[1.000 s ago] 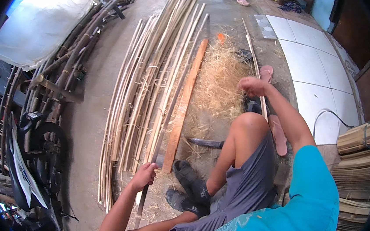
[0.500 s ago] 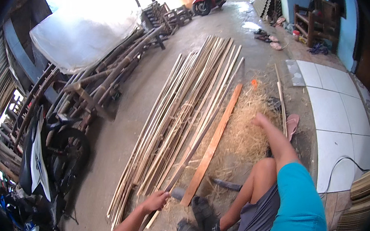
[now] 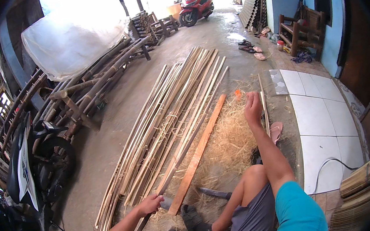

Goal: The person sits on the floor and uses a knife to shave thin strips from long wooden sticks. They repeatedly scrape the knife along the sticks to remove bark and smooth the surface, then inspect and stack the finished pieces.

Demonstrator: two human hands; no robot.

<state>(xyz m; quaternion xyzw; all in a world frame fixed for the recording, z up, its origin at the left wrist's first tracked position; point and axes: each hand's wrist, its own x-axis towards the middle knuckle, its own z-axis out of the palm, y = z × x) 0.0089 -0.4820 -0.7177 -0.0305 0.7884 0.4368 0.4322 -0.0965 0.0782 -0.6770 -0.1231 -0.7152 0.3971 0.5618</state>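
**Left hand clamped on a long, narrow brown strip above a grey concrete floor**

The left hand [image 3: 152, 204] is closed around the long, narrow brown strip [image 3: 169, 178], which slants up and away beside a broad spread of pale, slender wooden strips [image 3: 163, 121]. The right hand [image 3: 253, 103], fingers curled, is raised near the far end of a loose heap of straw-coloured shavings [image 3: 231, 140]; whether it grips anything cannot be told.

The grey concrete floor [image 3: 101, 162] is strewn with shavings near the person's black shoes [image 3: 195, 222]. A flat, orange-brown wooden plank [image 3: 198, 154] lies between the strips and the heap. Along the right runs a ledge of glossy white square tiles [image 3: 321, 110], with a pink sandal [image 3: 276, 130] near its edge. Beyond stand a dark-brown wooden chair [image 3: 295, 33] and a light-blue wall [image 3: 287, 1]. A black-and-white motorcycle [image 3: 25, 173] is parked at the left, near a rack of brown poles [image 3: 96, 86] under a bulky, white plastic-covered load [image 3: 73, 48]. A red-and-black scooter [image 3: 195, 5] stands at the bright far end.

Small whitish marks on the shoes are too small to read.
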